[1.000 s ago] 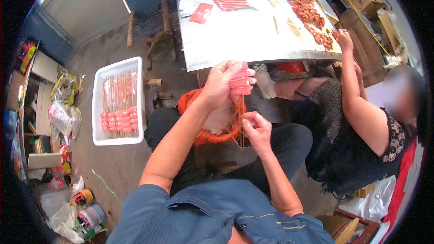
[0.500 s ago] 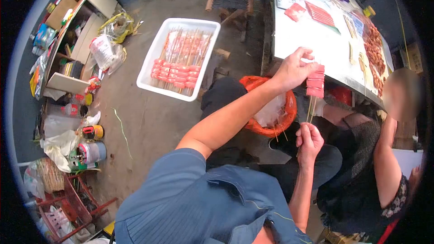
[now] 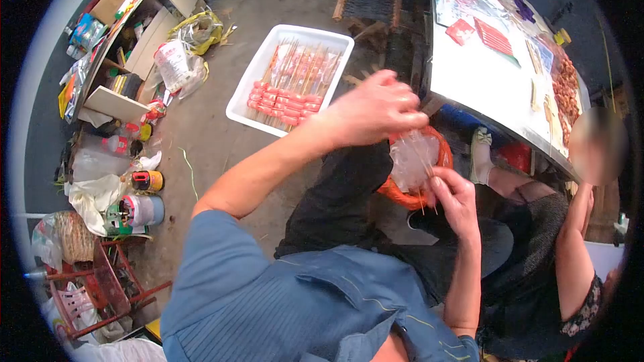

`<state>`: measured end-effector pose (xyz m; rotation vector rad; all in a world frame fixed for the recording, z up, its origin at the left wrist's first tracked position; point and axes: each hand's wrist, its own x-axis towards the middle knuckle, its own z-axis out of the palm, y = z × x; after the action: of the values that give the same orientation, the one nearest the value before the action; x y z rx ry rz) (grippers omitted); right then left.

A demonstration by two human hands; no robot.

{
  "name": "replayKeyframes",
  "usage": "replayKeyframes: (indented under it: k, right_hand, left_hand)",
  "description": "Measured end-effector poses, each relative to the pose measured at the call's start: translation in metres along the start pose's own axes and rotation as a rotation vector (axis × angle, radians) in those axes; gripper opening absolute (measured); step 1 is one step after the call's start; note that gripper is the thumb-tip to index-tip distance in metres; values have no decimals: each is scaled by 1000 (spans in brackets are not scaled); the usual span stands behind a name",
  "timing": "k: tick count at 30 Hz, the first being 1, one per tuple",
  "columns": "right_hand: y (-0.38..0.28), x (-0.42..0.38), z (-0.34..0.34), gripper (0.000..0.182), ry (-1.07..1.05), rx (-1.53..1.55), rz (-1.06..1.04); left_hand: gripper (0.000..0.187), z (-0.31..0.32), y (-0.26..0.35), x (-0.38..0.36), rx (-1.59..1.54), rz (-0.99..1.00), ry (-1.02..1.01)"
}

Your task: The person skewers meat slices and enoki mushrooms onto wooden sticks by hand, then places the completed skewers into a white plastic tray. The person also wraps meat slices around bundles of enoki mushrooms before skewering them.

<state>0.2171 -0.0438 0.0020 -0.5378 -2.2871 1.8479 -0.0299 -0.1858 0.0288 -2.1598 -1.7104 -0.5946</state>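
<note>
My left hand is slightly blurred, its fingers curled above the near edge of an orange-lined bucket. Whatever it may hold is hidden; faint thin tips show blurred just beyond the knuckles. At the bucket's right side, my right hand is closed in a pinch on thin wooden skewers. Clear plastic lies inside the bucket. Ahead to the left, a white tray on the floor holds skewered pink meat, with bare sticks pointing away from me.
A white table at the right bears sliced meat strips, loose sticks and a heap of meat pieces. Another person's arm is close on my right. Shelves, bottles and a red chair line the left.
My left hand has moved left and away from my right hand. The skewered meat between them is out of sight. My right hand has risen slightly towards the bucket. The head view has shifted.
</note>
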Motion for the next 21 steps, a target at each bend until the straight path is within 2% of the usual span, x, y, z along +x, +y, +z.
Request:
replayKeyframes:
  k: [2, 3, 4, 6, 8, 9, 11, 13, 15, 16, 17, 19, 21]
  right_hand:
    - [4, 15, -4, 27, 23, -226, -165]
    - [4, 19, -5, 27, 23, -223, -166]
    - [4, 21, -5, 29, 98, -96, -134]
    - [13, 22, -7, 31, 210, 128, -74]
    - [33, 15, -10, 30, 201, 137, -19]
    - [43, 11, -8, 29, 197, 144, 35]
    - [64, 2, -3, 27, 214, 161, 64]
    - [66, -6, 0, 26, 222, 171, 123]
    - [73, -11, 0, 25, 235, 178, 156]
    - [76, -12, -1, 25, 247, 185, 183]
    - [79, -12, -1, 25, 249, 184, 186]
    - [83, -14, 0, 24, 277, 213, 204]
    - [89, -14, 1, 24, 290, 218, 216]
  left_hand:
    - [40, -16, -13, -31, -23, -178, -16]
    - [41, -19, -28, -55, -139, -328, -32]
    - [43, -26, -38, -79, -118, -479, 4]
    - [45, -28, -56, -126, -185, -1012, 41]
    - [42, -11, -85, -179, -85, -1234, 133]
    - [42, 1, -101, -204, -83, -1233, 132]
    - [35, 30, -126, -248, -363, -1584, 173]
    - [32, 39, -125, -243, -354, -1609, 142]
    - [29, 50, -122, -235, -523, -1783, 52]
    - [28, 59, -124, -238, -354, -1771, -19]
    - [28, 63, -124, -239, -356, -1770, -22]
    - [30, 63, -115, -233, 4, -1608, -131]
    - [32, 78, -129, -263, -50, -1597, -101]
